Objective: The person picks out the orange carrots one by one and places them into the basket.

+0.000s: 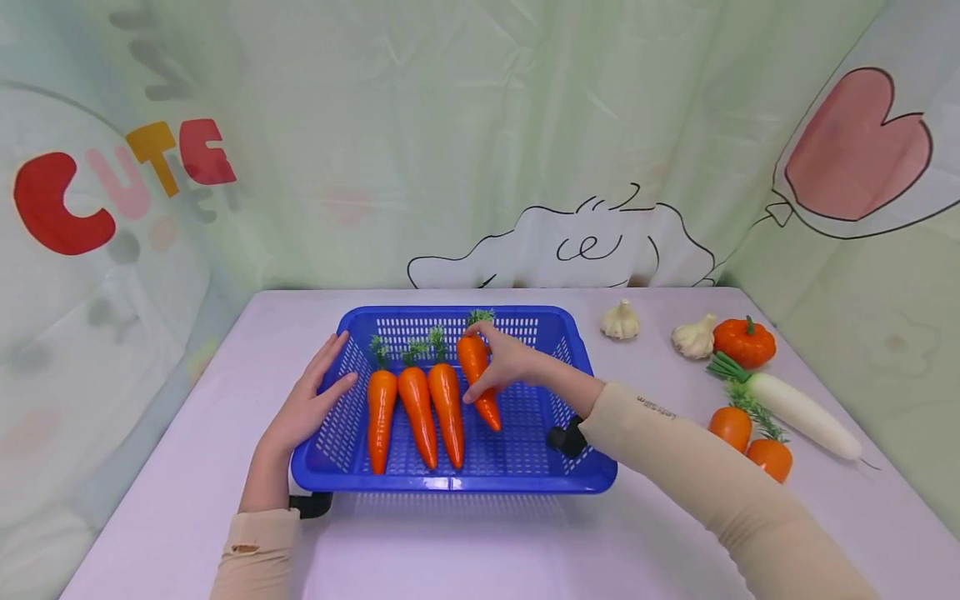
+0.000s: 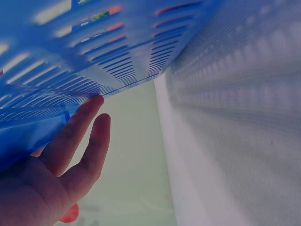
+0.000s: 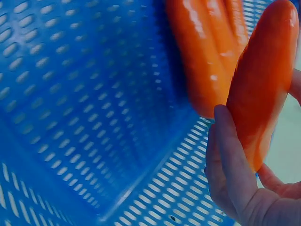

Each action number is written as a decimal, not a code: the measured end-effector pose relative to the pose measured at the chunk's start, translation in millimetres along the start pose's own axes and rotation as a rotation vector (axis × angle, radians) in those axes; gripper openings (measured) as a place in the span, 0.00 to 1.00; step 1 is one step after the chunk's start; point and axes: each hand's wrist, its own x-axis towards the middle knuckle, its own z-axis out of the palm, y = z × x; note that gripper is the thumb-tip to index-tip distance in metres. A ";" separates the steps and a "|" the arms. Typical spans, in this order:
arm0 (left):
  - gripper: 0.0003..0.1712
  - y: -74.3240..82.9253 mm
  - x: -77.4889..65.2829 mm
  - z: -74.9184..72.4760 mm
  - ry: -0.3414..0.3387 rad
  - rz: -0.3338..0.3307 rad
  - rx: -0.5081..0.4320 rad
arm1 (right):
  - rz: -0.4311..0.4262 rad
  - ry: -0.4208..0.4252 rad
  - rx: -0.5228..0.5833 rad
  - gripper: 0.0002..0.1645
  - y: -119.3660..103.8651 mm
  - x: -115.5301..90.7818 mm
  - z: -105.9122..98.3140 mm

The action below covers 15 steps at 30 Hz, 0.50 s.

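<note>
A blue slotted plastic basket (image 1: 525, 483) stands on the table in the head view. Three shiny orange carrots (image 1: 417, 417) with green tops lie side by side in its left half. My right hand (image 1: 512, 362) holds another carrot (image 1: 472, 360) between thumb and fingers, over the basket just right of the row. Up close in the right wrist view, this carrot (image 3: 263, 89) slants beside the others, its thick end up. My left hand (image 1: 300, 412) is at the basket's left side, thumb over the rim. In the left wrist view, its extended fingers (image 2: 75, 134) touch the slotted outer wall.
Right of the basket lie two garlic bulbs (image 1: 620, 320), an orange-red pumpkin-like vegetable (image 1: 744, 342) and a long white radish (image 1: 806, 414). Two rounded orange vegetables (image 1: 731, 428) sit close to my right sleeve (image 1: 697, 467). A printed curtain (image 1: 337, 167) surrounds the table's back and sides.
</note>
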 end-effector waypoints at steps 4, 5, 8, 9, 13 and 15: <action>0.37 -0.3 -0.6 0.1 -0.002 0.002 0.006 | 0.037 -0.007 0.024 0.55 5.3 5.4 8.2; 0.37 -0.5 -0.6 0.1 -0.002 0.002 0.007 | 0.043 -0.011 0.038 0.55 5.9 6.5 10.1; 0.37 -0.5 -0.5 0.0 0.003 0.003 0.010 | 0.066 -0.023 0.089 0.56 6.7 9.3 15.4; 0.37 -0.4 -0.5 -0.2 0.004 0.003 0.010 | 0.069 -0.023 0.092 0.56 6.9 10.4 17.1; 0.37 -0.5 0.2 -0.3 0.004 -0.001 0.011 | 0.080 -0.009 0.081 0.55 8.2 13.4 23.2; 0.37 -0.3 0.5 -0.3 0.001 -0.002 0.010 | 0.088 0.004 0.075 0.56 9.4 14.4 25.7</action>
